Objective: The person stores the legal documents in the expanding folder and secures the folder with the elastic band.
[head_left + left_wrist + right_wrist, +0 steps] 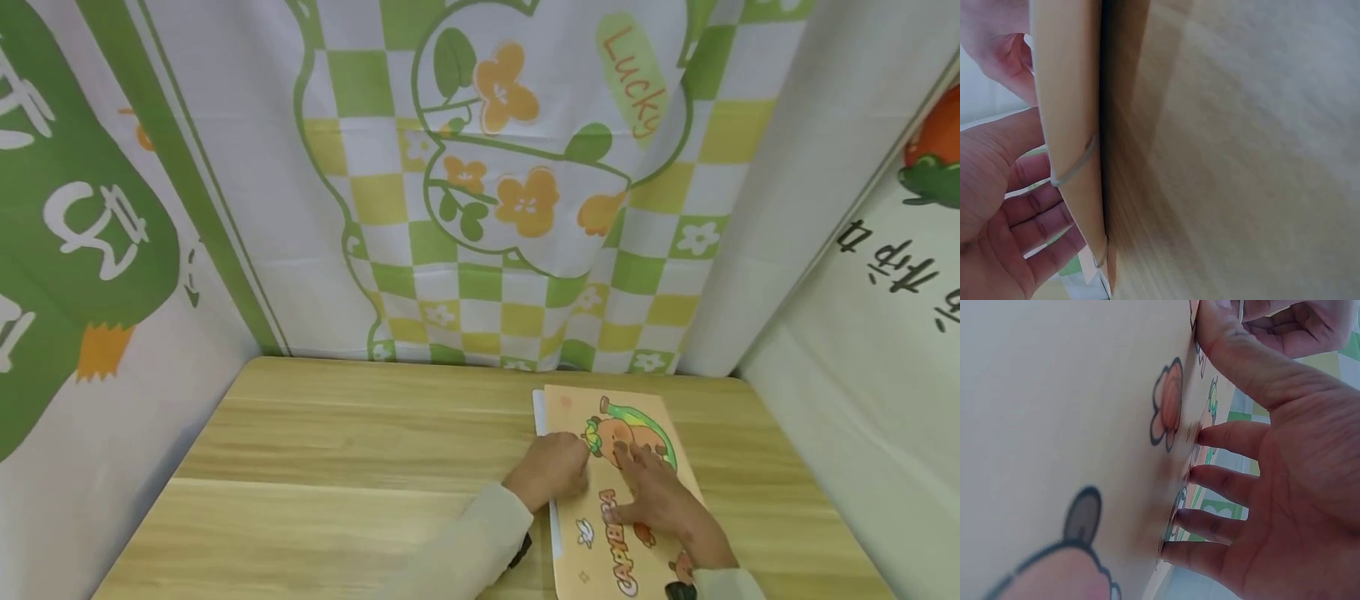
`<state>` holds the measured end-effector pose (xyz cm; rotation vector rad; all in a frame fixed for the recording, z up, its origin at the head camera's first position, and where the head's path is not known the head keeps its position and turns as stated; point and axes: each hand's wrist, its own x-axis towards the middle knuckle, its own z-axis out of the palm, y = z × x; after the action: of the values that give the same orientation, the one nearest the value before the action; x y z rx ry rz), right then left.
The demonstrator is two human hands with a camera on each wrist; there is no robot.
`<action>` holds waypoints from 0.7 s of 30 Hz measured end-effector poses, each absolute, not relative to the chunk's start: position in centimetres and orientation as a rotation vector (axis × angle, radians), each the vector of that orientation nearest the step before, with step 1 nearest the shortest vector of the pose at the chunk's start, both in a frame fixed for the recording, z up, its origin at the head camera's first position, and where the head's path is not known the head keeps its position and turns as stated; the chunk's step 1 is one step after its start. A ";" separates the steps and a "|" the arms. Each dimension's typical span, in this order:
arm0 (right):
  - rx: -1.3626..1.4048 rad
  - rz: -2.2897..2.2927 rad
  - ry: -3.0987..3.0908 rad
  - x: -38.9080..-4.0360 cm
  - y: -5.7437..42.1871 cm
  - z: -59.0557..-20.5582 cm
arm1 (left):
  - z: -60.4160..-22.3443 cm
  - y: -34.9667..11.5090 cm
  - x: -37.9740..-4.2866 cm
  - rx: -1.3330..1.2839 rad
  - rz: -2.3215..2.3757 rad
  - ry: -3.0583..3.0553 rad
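Observation:
A peach-coloured folder (606, 473) with a capybara cartoon and lettering lies flat on the table's right part, its white edge (538, 412) showing along the left. My left hand (551, 471) is at that edge with fingers curled, pinching a thin pale elastic cord (1240, 309). In the left wrist view, cord loops (1075, 167) wrap round the folder's side close to those fingers. My right hand (656, 496) rests on the cover with fingers spread, its fingertips touching the surface in the right wrist view. The left fingertips are partly hidden behind the folder's side.
The wooden table (337, 450) extends to the left of the folder. A patterned curtain (480, 317) hangs along its back edge, and printed cloth walls stand at the left (187, 400) and right (840, 367). A dark band (521, 552) circles the left wrist.

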<state>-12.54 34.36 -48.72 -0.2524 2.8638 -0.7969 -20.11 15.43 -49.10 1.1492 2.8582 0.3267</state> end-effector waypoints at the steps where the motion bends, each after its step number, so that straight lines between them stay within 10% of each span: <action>1: -0.248 -0.799 2.861 -12.5 34.3 -48.7 | -49.0 15.5 -20.1 1.146 0.317 2.864; 21: -0.206 -0.834 2.824 -12.4 34.1 -48.8 | -49.4 17.2 -18.9 1.055 0.188 2.902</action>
<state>-12.41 34.14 -48.82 -0.2063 2.8240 -0.8343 -18.91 17.16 -49.39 1.0550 2.9022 0.1884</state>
